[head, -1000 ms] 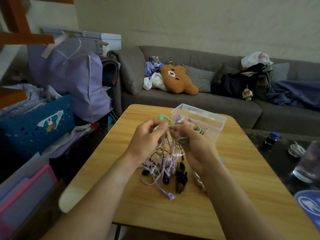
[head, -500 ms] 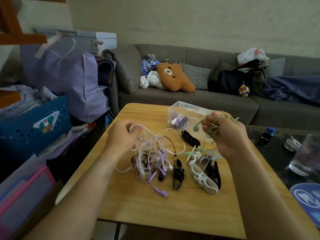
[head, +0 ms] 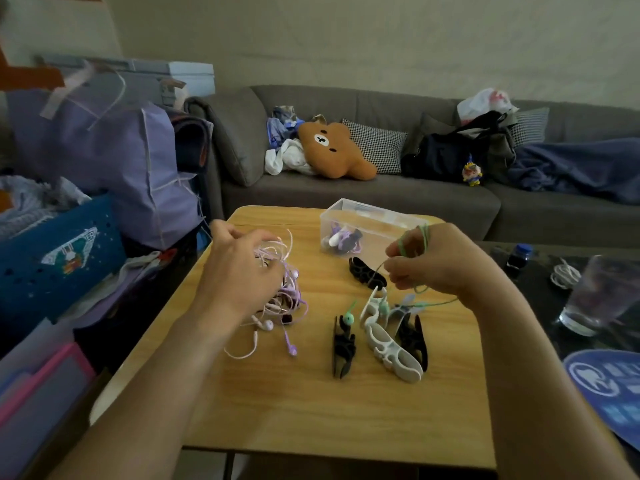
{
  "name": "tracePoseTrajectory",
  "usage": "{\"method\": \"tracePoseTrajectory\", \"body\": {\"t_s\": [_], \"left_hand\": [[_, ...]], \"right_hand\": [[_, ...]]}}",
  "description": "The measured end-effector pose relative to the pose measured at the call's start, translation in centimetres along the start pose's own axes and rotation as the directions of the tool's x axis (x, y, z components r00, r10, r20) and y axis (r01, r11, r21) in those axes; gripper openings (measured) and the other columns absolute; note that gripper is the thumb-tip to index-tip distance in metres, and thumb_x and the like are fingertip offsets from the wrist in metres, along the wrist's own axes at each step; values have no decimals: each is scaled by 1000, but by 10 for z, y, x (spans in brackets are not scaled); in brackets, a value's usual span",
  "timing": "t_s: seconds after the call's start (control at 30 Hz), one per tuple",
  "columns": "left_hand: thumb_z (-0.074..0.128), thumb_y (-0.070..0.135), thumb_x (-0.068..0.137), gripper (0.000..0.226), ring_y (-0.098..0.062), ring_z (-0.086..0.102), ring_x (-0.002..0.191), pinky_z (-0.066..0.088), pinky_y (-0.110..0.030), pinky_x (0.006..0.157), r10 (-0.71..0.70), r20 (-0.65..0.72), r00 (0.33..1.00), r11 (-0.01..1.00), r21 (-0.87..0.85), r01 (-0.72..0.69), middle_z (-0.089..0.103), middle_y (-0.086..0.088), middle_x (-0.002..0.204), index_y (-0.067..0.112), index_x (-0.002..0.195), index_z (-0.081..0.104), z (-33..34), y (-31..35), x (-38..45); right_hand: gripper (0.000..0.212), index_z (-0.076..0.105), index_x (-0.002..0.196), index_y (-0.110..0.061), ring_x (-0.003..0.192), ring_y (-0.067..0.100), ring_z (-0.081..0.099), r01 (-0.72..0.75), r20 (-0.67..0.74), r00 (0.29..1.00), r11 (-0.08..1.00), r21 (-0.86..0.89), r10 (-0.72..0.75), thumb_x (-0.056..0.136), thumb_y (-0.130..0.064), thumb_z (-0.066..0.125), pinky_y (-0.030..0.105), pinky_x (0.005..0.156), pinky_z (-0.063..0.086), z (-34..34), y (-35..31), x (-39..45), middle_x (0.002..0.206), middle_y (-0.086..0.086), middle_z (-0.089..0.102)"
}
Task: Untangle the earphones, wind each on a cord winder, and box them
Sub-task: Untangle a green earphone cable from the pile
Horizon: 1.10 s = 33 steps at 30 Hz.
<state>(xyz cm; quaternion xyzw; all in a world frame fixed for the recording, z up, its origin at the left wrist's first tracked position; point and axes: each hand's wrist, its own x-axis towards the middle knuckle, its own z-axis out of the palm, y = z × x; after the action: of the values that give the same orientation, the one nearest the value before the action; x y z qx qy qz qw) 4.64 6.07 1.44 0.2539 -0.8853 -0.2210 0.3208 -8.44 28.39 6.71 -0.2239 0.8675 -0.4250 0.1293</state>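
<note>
- Nearest, on the wooden counter [head: 311, 410], lie the loose cord winders: a black winder [head: 343, 344], a white winder [head: 389, 351] and a second black winder [head: 414, 336], close together and right of centre.
- A green earbud [head: 348, 318] rests on the black winder's top end; its cord runs up toward our right hand.
- Our left hand [head: 239, 271], fingers curled, grips the top of the pink-and-purple tangle [head: 277, 306], whose buds trail onto the counter.
- Our right hand [head: 433, 261] pinches the green cord [head: 420, 289], with a loop over the raised fingers; this earphone appears free of the tangle.
- We judge the step in hand to be the end of untangling one green earphone, with winding to follow.
- The next move likely calls for releasing the tangle, lifting a winder and laying the green cord into its notches.
- Farther back, another black winder [head: 367, 273] lies before the clear box [head: 367, 230], which already holds wound purple earphones [head: 341, 239].
</note>
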Motion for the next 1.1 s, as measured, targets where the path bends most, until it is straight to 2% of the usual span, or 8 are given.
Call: {"method": "tracePoseTrajectory", "body": {"t_s": [0.1,0.17,0.3,0.43,0.57,0.7,0.9,1.1], "left_hand": [[69,30,79,40,-31,41,115,34,-45,97,44,-188,981,987,161,-13,42,-9,123,22,118,66,7,7,-7],[61,42,80,45,-21,38,128,32,-46,104,97,-202,974,993,-43,-108,46,-1,132,24,122,63,6,15,-15],[67,53,80,63,4,52,124,46,-26,101,272,366,890,670,-736,98,58,19,134,36,137,46,4,47,-37],[76,19,79,52,-35,73,80,58,-32,65,396,516,760,583,-780,226,73,-13,105,14,126,55,0,49,-37],[79,21,82,40,-20,46,38,37,-22,40,324,652,686,691,-658,300,71,-16,81,12,117,63,-7,38,-32],[56,20,99,20,-18,31,45,22,-23,43,127,556,822,699,-638,324,47,-3,55,7,98,71,-3,29,-24],[46,15,100,22,-11,30,37,21,-24,40,-311,271,911,433,-812,390,36,4,49,6,87,60,-9,2,-3],[49,13,101,24,-14,42,43,37,-27,50,-356,135,925,536,-781,320,47,4,49,6,87,67,-7,2,-4]], "right_hand": [[21,72,101,-6,80,25,76,54,159,984,988,146,-78,82,-6,79,45,84,62,0,-10,-9,84,13,76],[26,70,107,-5,85,27,76,108,275,949,977,181,-156,82,-7,79,44,85,61,1,-16,-16,88,14,76],[28,71,110,-6,86,23,75,221,356,888,950,222,-290,83,-5,78,35,81,61,8,-24,-25,93,10,77],[33,70,113,-17,94,19,73,350,487,798,931,106,-355,83,-6,78,35,84,58,1,-23,-29,103,1,76],[36,64,123,-2,100,34,72,121,447,836,901,416,-318,87,0,68,44,83,61,-7,-13,-23,114,18,72],[33,70,110,1,95,33,74,57,313,928,906,419,-203,81,-14,74,45,75,63,-16,-1,-14,107,23,72],[18,75,95,-3,91,26,72,37,-35,999,929,367,-27,83,-15,77,38,71,62,-31,29,0,102,17,73],[47,76,107,-8,102,29,72,-187,150,979,905,383,139,69,-36,79,44,83,60,-43,61,6,108,10,75]]}}
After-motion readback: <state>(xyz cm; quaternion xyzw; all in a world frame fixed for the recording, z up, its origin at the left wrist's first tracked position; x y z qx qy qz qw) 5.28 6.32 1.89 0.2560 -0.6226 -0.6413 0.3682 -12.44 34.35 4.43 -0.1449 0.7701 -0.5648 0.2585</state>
